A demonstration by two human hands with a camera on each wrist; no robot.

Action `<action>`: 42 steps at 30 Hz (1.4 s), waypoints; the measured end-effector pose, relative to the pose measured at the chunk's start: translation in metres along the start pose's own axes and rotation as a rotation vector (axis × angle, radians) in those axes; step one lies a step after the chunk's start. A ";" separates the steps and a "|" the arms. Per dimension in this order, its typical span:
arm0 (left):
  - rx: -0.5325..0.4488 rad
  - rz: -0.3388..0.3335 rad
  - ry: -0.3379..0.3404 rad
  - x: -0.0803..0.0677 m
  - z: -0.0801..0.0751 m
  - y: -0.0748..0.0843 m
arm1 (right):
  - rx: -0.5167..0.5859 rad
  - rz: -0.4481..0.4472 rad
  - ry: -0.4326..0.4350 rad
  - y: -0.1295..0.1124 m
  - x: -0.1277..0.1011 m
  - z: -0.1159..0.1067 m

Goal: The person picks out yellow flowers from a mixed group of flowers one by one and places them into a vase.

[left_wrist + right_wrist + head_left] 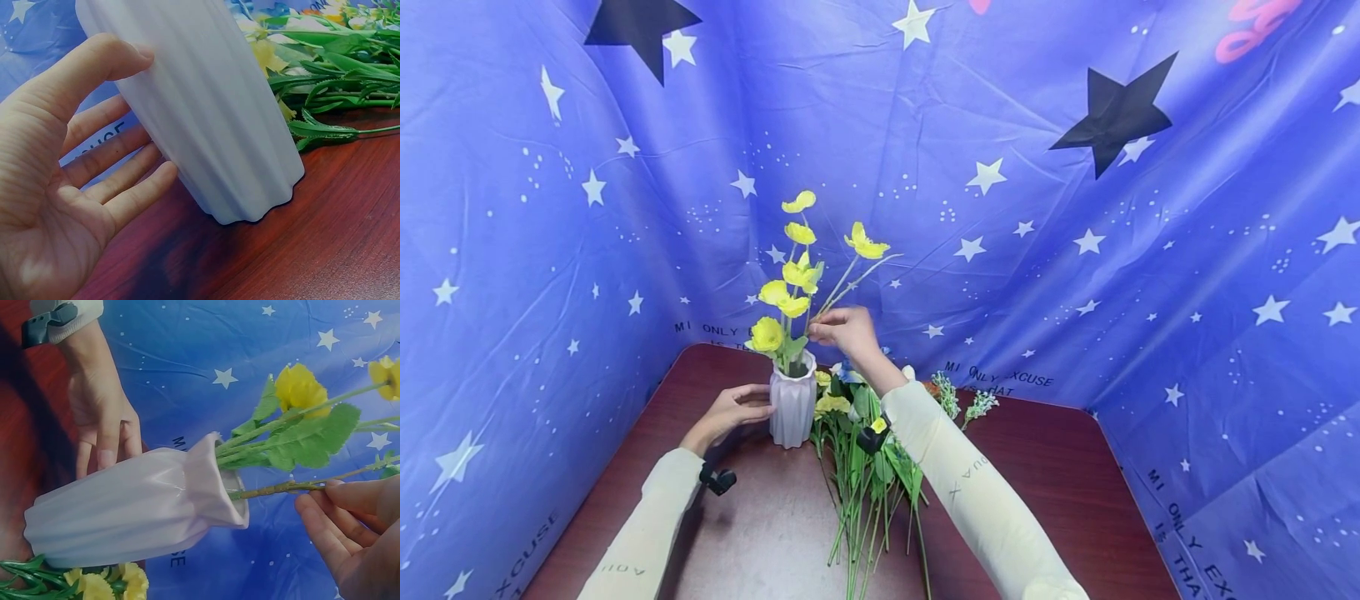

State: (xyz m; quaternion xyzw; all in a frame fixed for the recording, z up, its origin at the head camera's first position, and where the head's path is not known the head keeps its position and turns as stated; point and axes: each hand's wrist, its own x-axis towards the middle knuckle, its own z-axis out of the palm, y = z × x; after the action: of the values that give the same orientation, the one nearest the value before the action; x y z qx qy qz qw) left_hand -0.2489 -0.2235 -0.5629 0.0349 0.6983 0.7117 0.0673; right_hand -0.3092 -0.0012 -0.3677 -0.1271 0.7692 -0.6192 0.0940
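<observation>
Flower arranging at a dark red-brown wooden table (1060,492), walled in by blue star-printed cloth (1150,275). The white ribbed plastic vase (792,404) stands upright near the table's far left corner, several yellow artificial flowers (790,292) already in it. The left hand (730,411) steadies the vase: fingers nearly straight, laid against its side, thumb on the nearer face (the left wrist view shows the palm open (69,187), no clasp). The right hand (846,329) pinches a thin green stem (281,486) between thumb and fingertips just above the mouth, the stem's lower end already inside the neck. My reading: the step in hand is seating this stem; the next move would call for sliding it down while the vase stays braced, then letting go. A loose bundle of green-stemmed artificial flowers (865,492) lies on the table just right of the vase. Writing: cloth reads "MI ONLY EXCUSE", partly hidden; sleeve print (958,483) too small to read surely.
</observation>
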 end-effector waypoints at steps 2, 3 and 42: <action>-0.011 0.007 -0.004 0.000 0.000 0.000 | -0.015 0.002 -0.003 0.000 -0.001 0.001; -0.015 0.013 -0.007 0.000 -0.001 0.001 | -0.024 0.004 -0.005 0.001 -0.001 0.001; -0.016 0.005 0.002 -0.003 0.001 0.000 | -0.010 0.024 -0.014 0.020 0.003 0.006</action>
State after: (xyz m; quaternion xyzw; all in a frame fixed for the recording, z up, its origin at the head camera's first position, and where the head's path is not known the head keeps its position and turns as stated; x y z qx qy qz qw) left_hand -0.2460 -0.2229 -0.5625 0.0355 0.6925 0.7176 0.0650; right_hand -0.3122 -0.0034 -0.3881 -0.1226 0.7731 -0.6132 0.1065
